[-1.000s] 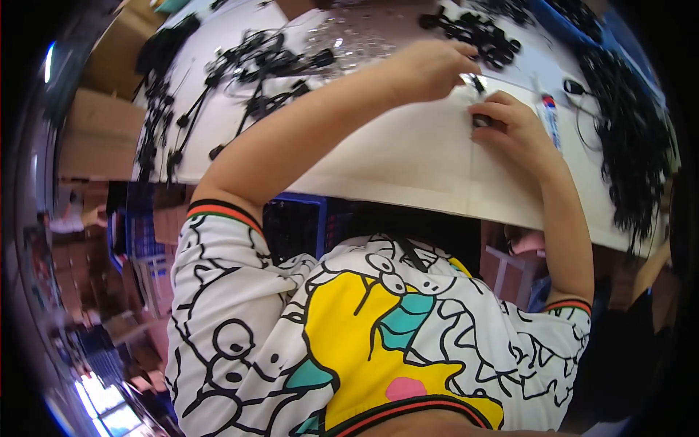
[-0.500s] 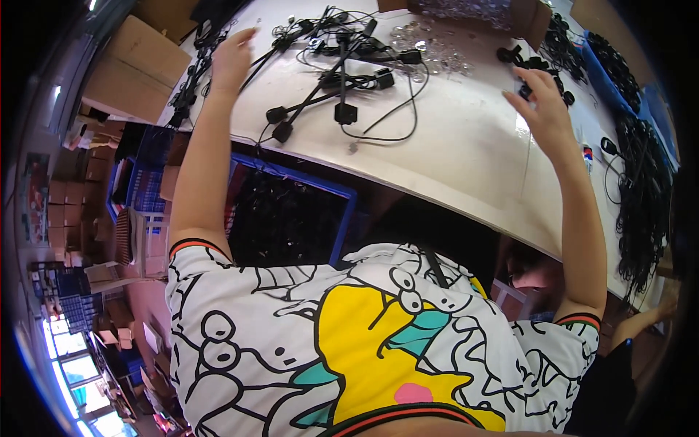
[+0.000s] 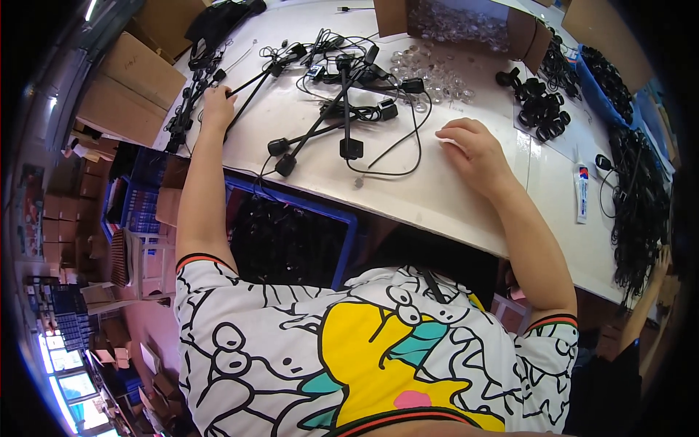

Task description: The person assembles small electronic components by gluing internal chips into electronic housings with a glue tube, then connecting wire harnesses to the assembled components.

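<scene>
The left hand (image 3: 217,108) reaches far out to the left edge of the white table (image 3: 466,200), fingers curled down onto a row of black cabled parts (image 3: 191,102) lying there. It seems to be pinching one of them, though the fingertips are hidden behind the knuckles, so I cannot tell whether anything is truly gripped. That row runs away from the hand toward the far left corner, its long axis roughly parallel to the table's edge.

The right hand (image 3: 472,151) rests on the tabletop, palm down, fingers loosely bent and holding nothing that shows.

Between the two hands lies a tangle of black stalk-like devices with cables (image 3: 342,102). Their thin rods lie at a slant, the block-shaped ends pointing toward the person and the cable ends pointing away toward the far side of the table. One rod (image 3: 347,109) lies almost straight away from the person, its square foot nearest the body.

Beyond the right hand a scatter of small clear round pieces (image 3: 437,76) spills from an open cardboard box (image 3: 451,22). To the right of that hand sit black ring-shaped parts (image 3: 535,109), and nearer the person a white tube (image 3: 582,191) lies with its long axis pointing away from the body. Below the table edge, under the left forearm, stands a blue crate of dark parts (image 3: 291,240).
</scene>
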The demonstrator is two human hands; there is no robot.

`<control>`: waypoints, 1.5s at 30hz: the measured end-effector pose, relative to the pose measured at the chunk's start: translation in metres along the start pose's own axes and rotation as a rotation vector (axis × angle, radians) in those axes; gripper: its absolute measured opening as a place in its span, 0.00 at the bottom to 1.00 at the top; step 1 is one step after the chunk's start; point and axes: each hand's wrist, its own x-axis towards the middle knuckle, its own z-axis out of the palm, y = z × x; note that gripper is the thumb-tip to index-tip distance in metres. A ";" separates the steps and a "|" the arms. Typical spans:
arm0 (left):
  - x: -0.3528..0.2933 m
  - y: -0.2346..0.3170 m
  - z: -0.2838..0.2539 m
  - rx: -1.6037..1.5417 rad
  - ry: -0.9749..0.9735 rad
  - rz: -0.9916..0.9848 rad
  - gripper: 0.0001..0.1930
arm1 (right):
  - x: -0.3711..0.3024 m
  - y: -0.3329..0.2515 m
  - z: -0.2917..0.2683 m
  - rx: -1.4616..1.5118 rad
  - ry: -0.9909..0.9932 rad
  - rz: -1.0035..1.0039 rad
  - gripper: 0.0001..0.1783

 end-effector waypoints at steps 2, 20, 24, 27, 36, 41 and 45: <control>0.001 0.001 0.005 -0.006 -0.009 -0.032 0.15 | 0.002 0.002 0.000 0.027 -0.004 0.029 0.08; -0.010 0.063 -0.110 -0.794 0.172 -0.247 0.10 | 0.001 0.008 -0.007 0.172 -0.002 0.105 0.08; -0.055 0.106 -0.166 -0.870 0.029 -0.101 0.09 | 0.005 -0.011 -0.021 0.230 0.245 -0.103 0.13; -0.095 0.151 -0.192 -0.729 -0.099 0.123 0.09 | 0.007 -0.051 -0.042 0.101 0.351 -0.336 0.26; -0.181 0.254 -0.186 -0.459 -0.233 0.915 0.08 | -0.075 -0.127 -0.028 0.071 -0.153 -0.036 0.13; -0.225 0.280 -0.131 -0.878 0.105 0.981 0.10 | -0.137 -0.093 0.007 0.330 0.031 0.190 0.07; -0.272 0.276 -0.068 -1.692 -0.540 0.150 0.24 | -0.180 -0.088 0.008 0.631 0.110 0.455 0.08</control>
